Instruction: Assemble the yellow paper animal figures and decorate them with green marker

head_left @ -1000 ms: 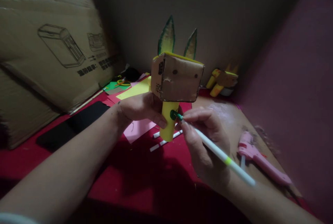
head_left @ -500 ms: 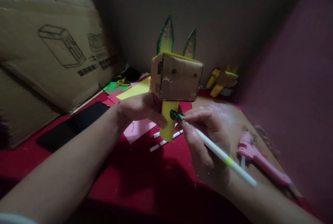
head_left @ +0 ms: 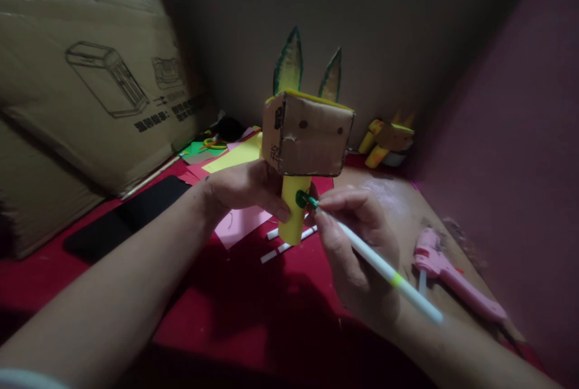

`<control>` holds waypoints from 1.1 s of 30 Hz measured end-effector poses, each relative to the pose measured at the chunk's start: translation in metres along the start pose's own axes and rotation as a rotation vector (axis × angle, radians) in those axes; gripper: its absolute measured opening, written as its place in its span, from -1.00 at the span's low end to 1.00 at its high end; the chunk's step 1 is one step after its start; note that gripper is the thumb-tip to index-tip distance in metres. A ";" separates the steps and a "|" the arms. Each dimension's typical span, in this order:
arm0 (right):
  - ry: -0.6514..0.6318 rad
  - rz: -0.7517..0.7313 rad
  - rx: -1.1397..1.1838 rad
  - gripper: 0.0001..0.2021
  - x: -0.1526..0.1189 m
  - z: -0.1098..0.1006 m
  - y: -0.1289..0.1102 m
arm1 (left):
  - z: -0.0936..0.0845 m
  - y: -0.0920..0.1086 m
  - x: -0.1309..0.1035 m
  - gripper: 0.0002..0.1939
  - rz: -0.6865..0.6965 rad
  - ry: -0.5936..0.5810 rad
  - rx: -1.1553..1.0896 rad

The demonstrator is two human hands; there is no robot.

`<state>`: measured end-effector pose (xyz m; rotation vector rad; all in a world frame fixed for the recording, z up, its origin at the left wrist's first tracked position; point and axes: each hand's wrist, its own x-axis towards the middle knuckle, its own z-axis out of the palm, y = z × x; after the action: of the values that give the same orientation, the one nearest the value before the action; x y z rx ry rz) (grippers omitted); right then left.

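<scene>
A cardboard figure with a boxy head (head_left: 316, 139), two dots on its face and two pointed ears edged in green, is held upright at the centre. My left hand (head_left: 257, 190) is closed round its yellow tube body (head_left: 293, 223), thumb in front, other fingers hidden behind. Between the fingertips of my right hand (head_left: 357, 244) is a white marker (head_left: 375, 265) with a green tip end and a light green band. Its tip touches a dark green spot (head_left: 301, 198) on the tube.
A pink glue gun (head_left: 446, 274) lies on a brown board at the right. Further back stands another yellow and cardboard figure (head_left: 389, 139). White sticks (head_left: 275, 253), pink paper (head_left: 242, 226) and a black flat object (head_left: 126, 217) lie on the red cloth. A large carton (head_left: 90, 93) stands left.
The marker's rear end has shifted slightly left. Both hands and the cardboard figure stay almost where they were.
</scene>
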<state>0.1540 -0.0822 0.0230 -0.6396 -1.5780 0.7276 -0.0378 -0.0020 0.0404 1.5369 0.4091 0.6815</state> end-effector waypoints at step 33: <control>-0.011 0.000 0.031 -0.90 0.001 0.002 0.001 | 0.001 0.002 0.001 -0.66 -0.010 -0.003 -0.014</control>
<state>0.1515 -0.0812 0.0226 -0.6139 -1.5744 0.7551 -0.0364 -0.0027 0.0428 1.5211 0.4087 0.6734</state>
